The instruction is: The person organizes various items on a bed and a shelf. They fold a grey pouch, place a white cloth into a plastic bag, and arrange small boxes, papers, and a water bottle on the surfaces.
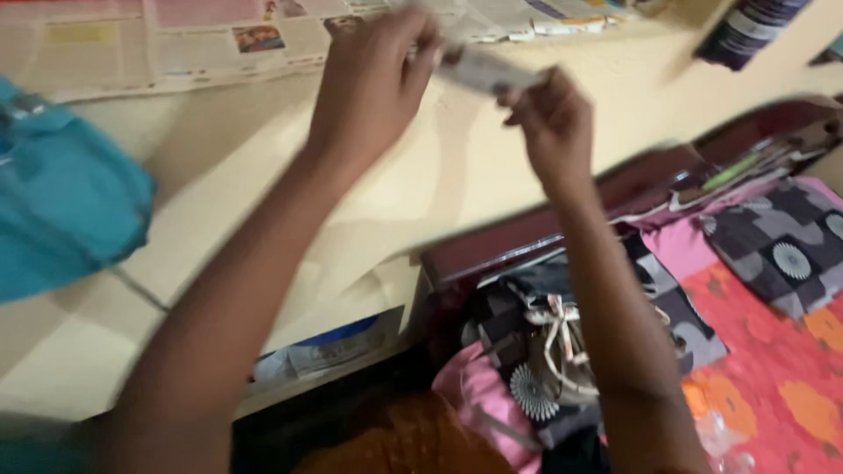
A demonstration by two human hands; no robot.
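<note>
Hands [373, 83] [549, 118] gripping blurred pale slim object [487, 70], cream wall [263, 175], patterned fabric [781, 237]

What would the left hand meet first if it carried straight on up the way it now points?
Probably the sheets of newspaper on the shelf above: the left hand points up toward them, gripping a blurred whitish object shared with the right hand. Depth is unclear.

Both hands are raised against the cream wall [457, 175]: the left hand [373, 83] and right hand [551, 118] each pinch an end of a small, blurred pale object [487, 70]. Newspaper sheets [176, 39] line the shelf above. Below lie patterned black-and-grey cloth [786, 241] and a teal bag [61, 202] at left.
</note>
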